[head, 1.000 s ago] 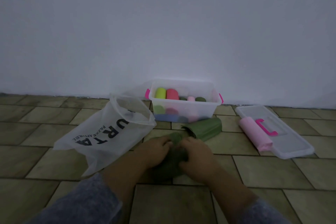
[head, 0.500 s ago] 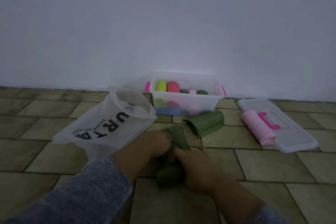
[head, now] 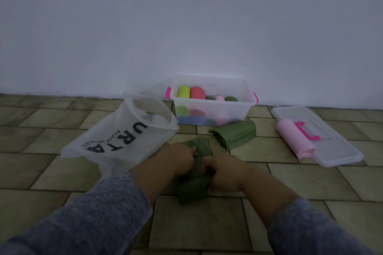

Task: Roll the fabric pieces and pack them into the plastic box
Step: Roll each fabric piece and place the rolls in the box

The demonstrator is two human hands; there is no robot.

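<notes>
The dark green fabric piece [head: 192, 191] is clamped in the grip of left hand [head: 176, 159] and right hand [head: 224, 174], seemingly to be rolled tight.

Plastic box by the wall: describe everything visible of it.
The plastic box is a translucent, whitish tub with a pink latch at each end. It stands upright and lidless on the tiled floor by the white wall. Fabric rolls lie in it: a yellow-green roll and a red roll on top at the left, a small pink roll and a dark green roll beside them, more showing dimly through the front.
</notes>
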